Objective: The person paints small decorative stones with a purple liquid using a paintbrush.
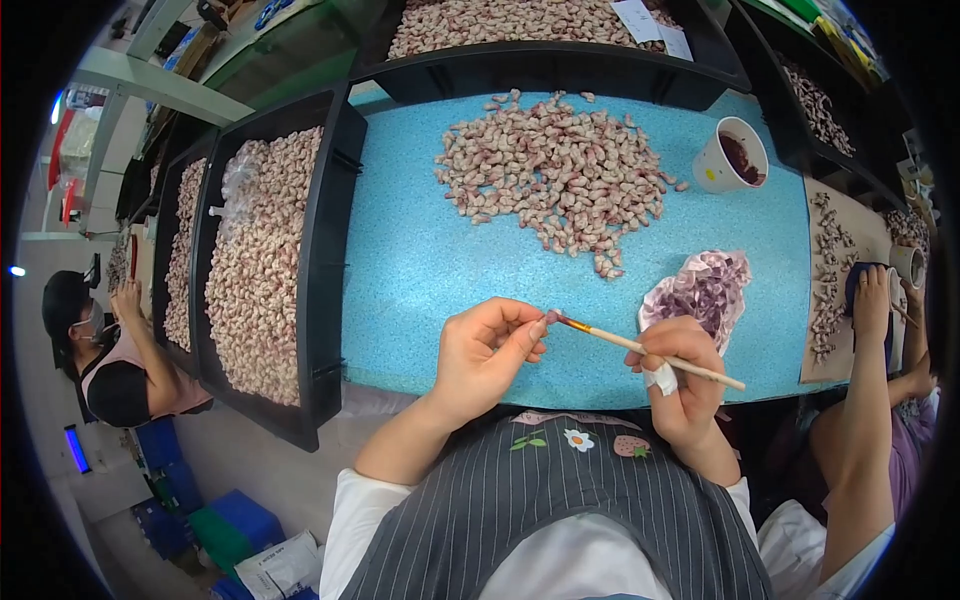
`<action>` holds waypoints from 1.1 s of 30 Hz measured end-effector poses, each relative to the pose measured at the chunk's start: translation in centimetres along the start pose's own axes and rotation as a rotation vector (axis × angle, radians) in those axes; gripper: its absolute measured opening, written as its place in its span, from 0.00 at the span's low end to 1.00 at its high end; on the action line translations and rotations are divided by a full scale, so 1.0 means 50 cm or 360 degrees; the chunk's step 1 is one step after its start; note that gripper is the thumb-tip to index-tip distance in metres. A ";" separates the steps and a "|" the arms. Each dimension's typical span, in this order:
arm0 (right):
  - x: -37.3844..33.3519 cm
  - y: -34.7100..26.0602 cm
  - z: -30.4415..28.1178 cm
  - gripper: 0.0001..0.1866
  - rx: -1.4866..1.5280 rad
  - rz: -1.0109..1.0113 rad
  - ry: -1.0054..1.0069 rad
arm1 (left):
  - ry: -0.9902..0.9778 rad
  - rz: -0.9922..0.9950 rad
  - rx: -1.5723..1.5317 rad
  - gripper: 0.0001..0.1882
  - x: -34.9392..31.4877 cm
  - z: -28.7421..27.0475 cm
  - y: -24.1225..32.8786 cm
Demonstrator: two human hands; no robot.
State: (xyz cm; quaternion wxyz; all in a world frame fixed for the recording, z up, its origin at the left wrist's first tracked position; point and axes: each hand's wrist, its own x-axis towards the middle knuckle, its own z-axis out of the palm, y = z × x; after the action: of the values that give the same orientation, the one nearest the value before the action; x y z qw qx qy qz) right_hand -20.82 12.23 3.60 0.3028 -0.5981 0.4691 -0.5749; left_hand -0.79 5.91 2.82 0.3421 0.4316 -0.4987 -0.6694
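My left hand (480,355) pinches a small pinkish piece (552,316) between thumb and fingertips. In my right hand (688,385) is a thin paintbrush (615,340) with a pale wooden handle, its bristle end meeting the piece. White tape wraps one finger of that hand. Just beyond it lies a crumpled, purple-stained paper or cloth (712,290). A loose pile of small cream-and-pink pieces (560,175) spreads across the blue mat (400,260). Right of the pile stands a white cup (710,165) with dark red liquid inside.
Black trays full of similar pieces stand on the left (325,260) and at the back (550,72). Another dark tray (790,130) sits at the back right. A co-worker's arm (868,400) reaches over brown board (825,270) on the right; another person (130,350) works far left.
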 end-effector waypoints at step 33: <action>0.027 0.001 -0.115 0.06 0.0059 -0.0013 0.0575 | 0.0559 0.0629 0.1658 0.11 0.157 -0.080 0.008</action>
State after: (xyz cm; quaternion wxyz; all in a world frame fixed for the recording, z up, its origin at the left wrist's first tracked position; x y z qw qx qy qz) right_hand -26.56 12.00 5.02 0.2221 -0.4812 0.5030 -0.6827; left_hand -0.21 -2.66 0.82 0.2807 0.5463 -0.7689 -0.1778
